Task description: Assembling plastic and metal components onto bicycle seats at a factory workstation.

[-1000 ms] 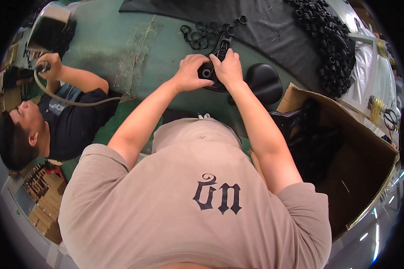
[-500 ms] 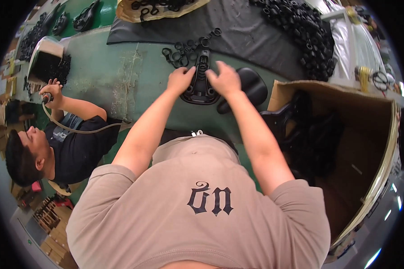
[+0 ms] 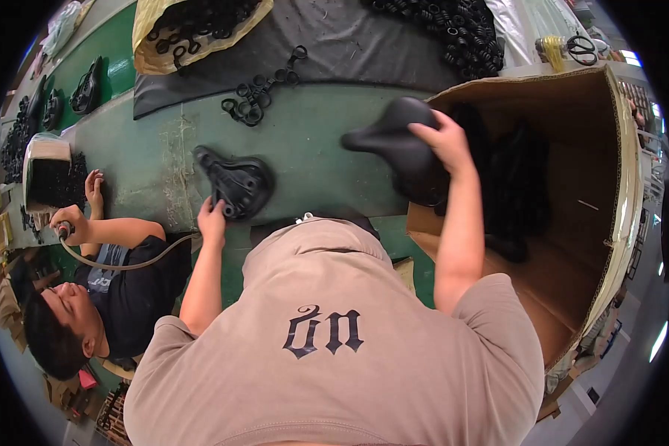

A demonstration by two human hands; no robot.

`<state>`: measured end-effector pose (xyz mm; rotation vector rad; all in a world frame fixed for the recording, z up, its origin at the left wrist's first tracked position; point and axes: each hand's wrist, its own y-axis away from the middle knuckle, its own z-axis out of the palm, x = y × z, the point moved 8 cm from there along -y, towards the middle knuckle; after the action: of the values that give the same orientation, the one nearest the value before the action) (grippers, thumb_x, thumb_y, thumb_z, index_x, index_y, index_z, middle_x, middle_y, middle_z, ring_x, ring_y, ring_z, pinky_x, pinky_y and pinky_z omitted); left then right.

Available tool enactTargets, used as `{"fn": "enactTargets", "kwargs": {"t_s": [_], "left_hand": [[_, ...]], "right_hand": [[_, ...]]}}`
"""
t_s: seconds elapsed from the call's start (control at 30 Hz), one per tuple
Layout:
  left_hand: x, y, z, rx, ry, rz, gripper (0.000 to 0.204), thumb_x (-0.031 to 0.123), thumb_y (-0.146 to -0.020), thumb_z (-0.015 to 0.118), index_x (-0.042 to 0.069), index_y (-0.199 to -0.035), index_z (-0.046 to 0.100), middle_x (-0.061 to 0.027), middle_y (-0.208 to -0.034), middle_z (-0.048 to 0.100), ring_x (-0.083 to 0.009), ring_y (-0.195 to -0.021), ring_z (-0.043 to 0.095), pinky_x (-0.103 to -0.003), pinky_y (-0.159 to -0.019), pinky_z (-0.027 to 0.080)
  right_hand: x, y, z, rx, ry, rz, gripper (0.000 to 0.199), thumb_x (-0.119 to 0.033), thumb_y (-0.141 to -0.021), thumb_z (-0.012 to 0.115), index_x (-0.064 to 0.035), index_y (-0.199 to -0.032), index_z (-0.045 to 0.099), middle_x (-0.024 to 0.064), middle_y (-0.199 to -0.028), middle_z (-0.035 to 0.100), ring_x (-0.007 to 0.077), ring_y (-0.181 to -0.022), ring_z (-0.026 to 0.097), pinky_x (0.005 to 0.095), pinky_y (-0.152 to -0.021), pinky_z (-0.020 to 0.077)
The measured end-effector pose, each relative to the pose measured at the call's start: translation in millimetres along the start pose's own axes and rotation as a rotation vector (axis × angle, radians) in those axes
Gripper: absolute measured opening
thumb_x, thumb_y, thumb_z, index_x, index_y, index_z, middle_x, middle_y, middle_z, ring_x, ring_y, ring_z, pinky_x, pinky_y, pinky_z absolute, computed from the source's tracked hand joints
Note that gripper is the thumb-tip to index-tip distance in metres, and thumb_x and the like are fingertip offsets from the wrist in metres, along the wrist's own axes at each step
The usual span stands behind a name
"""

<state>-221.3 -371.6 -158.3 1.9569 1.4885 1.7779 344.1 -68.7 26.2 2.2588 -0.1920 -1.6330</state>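
My left hand (image 3: 212, 221) is closed on the near edge of a black bicycle saddle (image 3: 238, 182), which lies underside up on the green table with its narrow nose pointing to the far left. My right hand (image 3: 447, 143) grips a second black bicycle saddle (image 3: 398, 136) by its wide rear end, smooth cover up and nose to the left. That saddle is beside the left wall of a cardboard box (image 3: 598, 141). Between the two saddles, farther back, lies a loose cluster of black rings (image 3: 256, 97).
Black saddles (image 3: 516, 178) fill part of the box. A yellowish bag of rings (image 3: 152, 56) and a ring heap (image 3: 472, 37) lie at the back. Scissors (image 3: 581, 50) are at far right. At left, a co-worker's hand (image 3: 74, 219) holds a corded tool (image 3: 65, 230).
The underside-up saddle has moved left, with my left hand on its edge. My right hand has left it and taken hold of the other saddle. The view has shifted to the right.
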Motion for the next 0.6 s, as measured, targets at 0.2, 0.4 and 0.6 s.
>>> {"fn": "enactTargets", "kwargs": {"t_s": [0.2, 0.4, 0.6], "left_hand": [[-2.9, 3.3, -43.4, 0.487, 0.515, 0.093, 0.057, 0.016, -0.102, 0.072, -0.004, -0.149, 0.047, -0.0100, -0.120, 0.063, -0.0185, -0.094, 0.064, -0.036, -0.084, 0.061], [211.4, 242.0, 17.0, 0.282, 0.455, 1.138, 0.052, -0.009, -0.097, 0.067, -0.003, -0.145, 0.049, -0.0172, -0.138, 0.064, -0.0250, -0.126, 0.066, -0.039, -0.113, 0.050], [241.6, 477.2, -49.0, 0.739, 0.154, 1.635, 0.064, 0.016, -0.095, 0.075, 0.001, -0.150, 0.047, -0.0235, -0.143, 0.062, -0.0397, -0.128, 0.062, -0.052, -0.116, 0.047]], "right_hand": [[57.2, 57.4, -224.9, 0.445, 0.870, 0.117, 0.069, -0.046, -0.091, 0.084, 0.0022, -0.139, 0.070, 0.0212, -0.125, 0.078, 0.0357, -0.119, 0.073, 0.0416, -0.105, 0.0552], [38.9, -35.2, -57.9, -0.036, 0.887, 0.042, 0.072, -0.044, -0.093, 0.079, 0.0025, -0.146, 0.063, 0.0277, -0.135, 0.070, 0.0395, -0.123, 0.070, 0.0466, -0.108, 0.0538], [-45.8, 30.2, 211.5, -0.627, 0.950, -0.662, 0.058, -0.032, -0.093, 0.080, 0.0042, -0.137, 0.067, 0.0266, -0.137, 0.069, 0.0420, -0.126, 0.067, 0.0471, -0.107, 0.0544]]}}
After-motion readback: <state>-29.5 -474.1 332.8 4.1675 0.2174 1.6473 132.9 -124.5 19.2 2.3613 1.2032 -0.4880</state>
